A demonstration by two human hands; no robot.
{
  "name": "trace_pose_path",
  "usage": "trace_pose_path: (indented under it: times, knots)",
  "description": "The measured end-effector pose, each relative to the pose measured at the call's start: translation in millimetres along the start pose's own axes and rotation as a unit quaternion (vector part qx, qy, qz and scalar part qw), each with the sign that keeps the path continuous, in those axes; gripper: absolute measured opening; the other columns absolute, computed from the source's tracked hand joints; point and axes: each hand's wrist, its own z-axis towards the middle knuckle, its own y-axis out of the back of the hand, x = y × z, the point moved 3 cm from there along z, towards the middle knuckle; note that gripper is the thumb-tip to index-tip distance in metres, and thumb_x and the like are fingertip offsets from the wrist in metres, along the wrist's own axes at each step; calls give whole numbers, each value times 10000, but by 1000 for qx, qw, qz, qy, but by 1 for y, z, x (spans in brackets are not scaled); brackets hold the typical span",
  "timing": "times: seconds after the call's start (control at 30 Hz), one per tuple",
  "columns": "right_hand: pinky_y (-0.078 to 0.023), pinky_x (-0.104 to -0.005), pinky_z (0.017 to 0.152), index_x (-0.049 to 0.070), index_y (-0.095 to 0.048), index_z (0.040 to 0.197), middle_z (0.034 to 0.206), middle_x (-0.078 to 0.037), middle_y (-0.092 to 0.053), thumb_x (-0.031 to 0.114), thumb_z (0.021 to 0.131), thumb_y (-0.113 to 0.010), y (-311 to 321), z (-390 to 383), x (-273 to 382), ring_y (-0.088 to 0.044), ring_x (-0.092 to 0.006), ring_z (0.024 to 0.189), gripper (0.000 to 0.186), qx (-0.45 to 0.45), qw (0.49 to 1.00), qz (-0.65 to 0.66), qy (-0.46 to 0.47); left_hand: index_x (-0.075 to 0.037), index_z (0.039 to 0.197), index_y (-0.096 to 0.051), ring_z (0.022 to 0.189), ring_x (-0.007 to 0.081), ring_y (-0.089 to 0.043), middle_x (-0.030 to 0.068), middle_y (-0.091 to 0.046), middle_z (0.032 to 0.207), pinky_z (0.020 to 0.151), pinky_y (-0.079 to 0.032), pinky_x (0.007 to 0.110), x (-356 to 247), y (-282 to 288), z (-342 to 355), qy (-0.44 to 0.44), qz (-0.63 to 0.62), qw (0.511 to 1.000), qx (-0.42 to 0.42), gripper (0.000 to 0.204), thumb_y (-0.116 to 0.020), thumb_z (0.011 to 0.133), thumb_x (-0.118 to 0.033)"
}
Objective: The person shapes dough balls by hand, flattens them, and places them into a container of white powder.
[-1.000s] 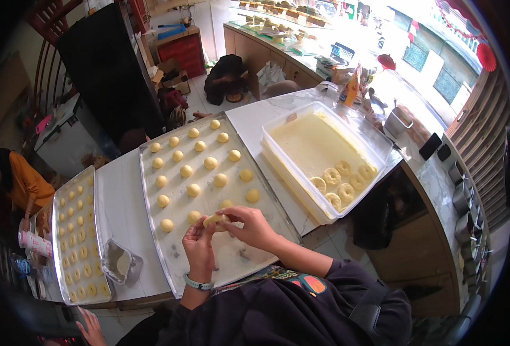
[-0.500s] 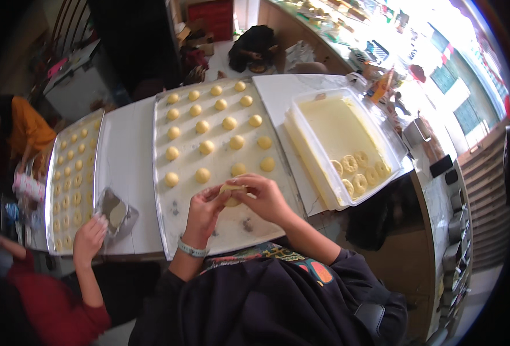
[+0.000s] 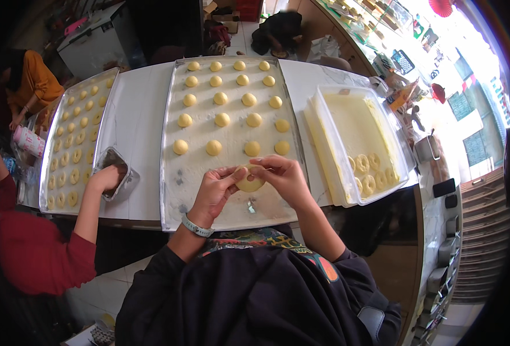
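Note:
Between my two hands hangs a ring of pale yellow dough [image 3: 249, 186], its hole facing up toward me. My left hand [image 3: 213, 191] pinches the ring's left upper edge with thumb and fingers. At the right upper edge my right hand [image 3: 285, 176] has closed its fingertips round the dough. Both hands are over the near part of a large floured baking tray [image 3: 187, 164]. On that tray, beyond my hands, stand several rows of round dough balls [image 3: 222, 120].
To the right stands a translucent plastic tub [image 3: 318, 118] with several dough rings [image 3: 368, 184] at its near end. On the left, a co-worker's hand reaches into a metal tin [image 3: 131, 183]. Past it lies another tray [image 3: 96, 151] of dough balls and rings.
The dough in my hands has turned, and its hole now shows plainly. The co-worker's hand has gone from the tin's edge into it. My view has shifted, so the table appears higher.

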Motion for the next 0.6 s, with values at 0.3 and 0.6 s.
trace_pose_path:
  times: [0.3,0.6]
  knots:
    - [-479,-225,772,-63,-597,1083,974,-90,-645,77,822,-660,-2,-3,0,-592,-84,845,302,-1,999,24,-28,41,1005,-626,843,156,-639,107,-656,939,749,-537,275,2,4,0,27,40,999,-15,258,-676,814,-125]
    - [-474,-212,709,-35,-626,1066,835,-29,-638,105,805,-682,-3,0,-1,-579,-69,786,302,-13,1000,-21,-10,32,992,-637,806,150,-644,103,-660,924,724,-533,260,-3,-1,0,25,68,997,-13,265,-695,800,-141]
